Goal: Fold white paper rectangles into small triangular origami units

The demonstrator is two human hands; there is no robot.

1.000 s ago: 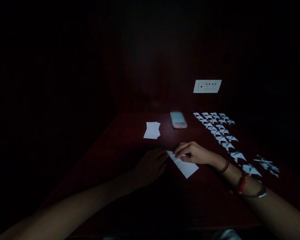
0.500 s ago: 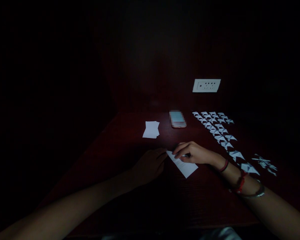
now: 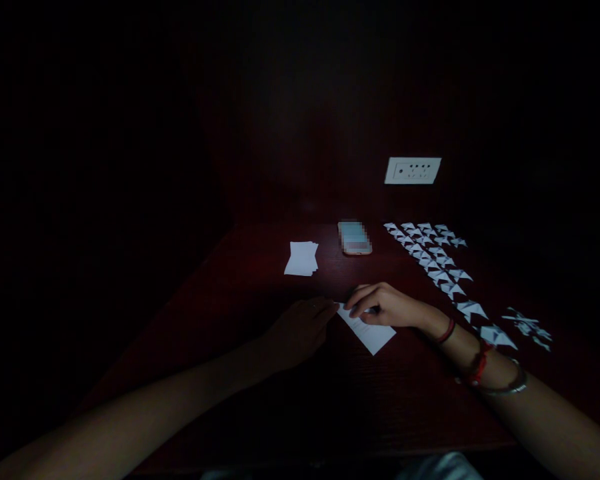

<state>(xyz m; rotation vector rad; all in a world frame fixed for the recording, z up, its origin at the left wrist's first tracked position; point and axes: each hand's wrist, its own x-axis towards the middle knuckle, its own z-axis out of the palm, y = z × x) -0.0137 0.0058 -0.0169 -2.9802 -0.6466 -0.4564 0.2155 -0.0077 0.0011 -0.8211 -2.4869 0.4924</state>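
Note:
A white sheet of paper [image 3: 376,339] with faint printed lines lies slanted on the dark red table, folded to a narrow shape. My right hand [image 3: 385,305] is over its upper part, thumb and curled fingers gripping and pressing it near the top edge. At the sheet's upper left corner is my left hand [image 3: 300,330], in deep shadow, its fingertips closed at that corner. A bracelet and cords circle my right wrist.
A small stack of white paper [image 3: 301,259] lies beyond my hands. Behind them rests a phone [image 3: 355,238], its screen blurred. Rows of folded paper pieces [image 3: 437,273] run along the right, with thin paper scraps [image 3: 527,327] beside them. A socket plate [image 3: 413,171] is on the back wall.
My left fingertips have shifted slightly right, over the sheet's upper left corner. My right hand stays in nearly the same place on the paper.

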